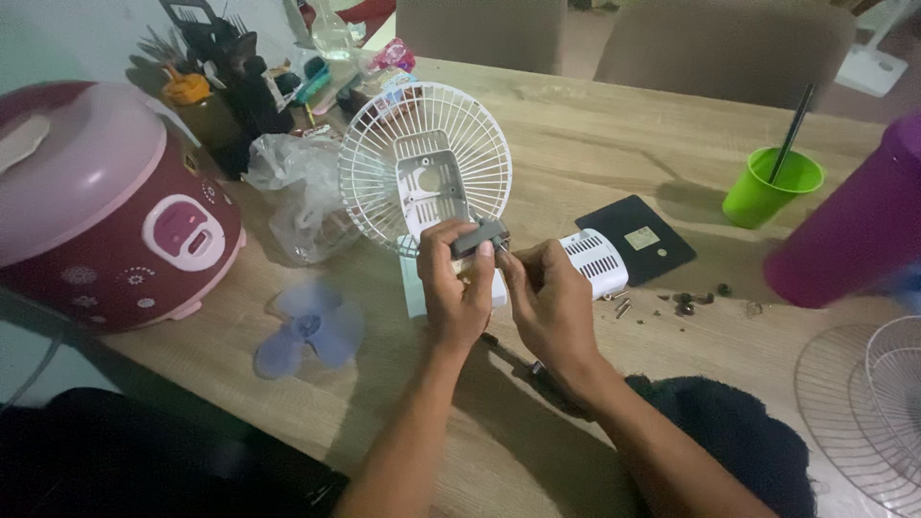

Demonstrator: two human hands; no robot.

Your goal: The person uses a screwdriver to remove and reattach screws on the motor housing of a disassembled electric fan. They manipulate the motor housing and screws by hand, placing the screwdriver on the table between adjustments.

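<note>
Now: hands (499, 288) grip grey part (478, 237) | fan grille (425, 165) touching | table (595, 134) open beyond

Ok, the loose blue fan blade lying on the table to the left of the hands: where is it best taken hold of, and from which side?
Probably by the round hub in the middle of the blue fan blade, coming straight down from above. It lies flat on the table, so its thin, curved vanes offer little edge to pinch, while the hub stands a bit proud. Nothing crowds it, though the left hand is nearest.
</note>
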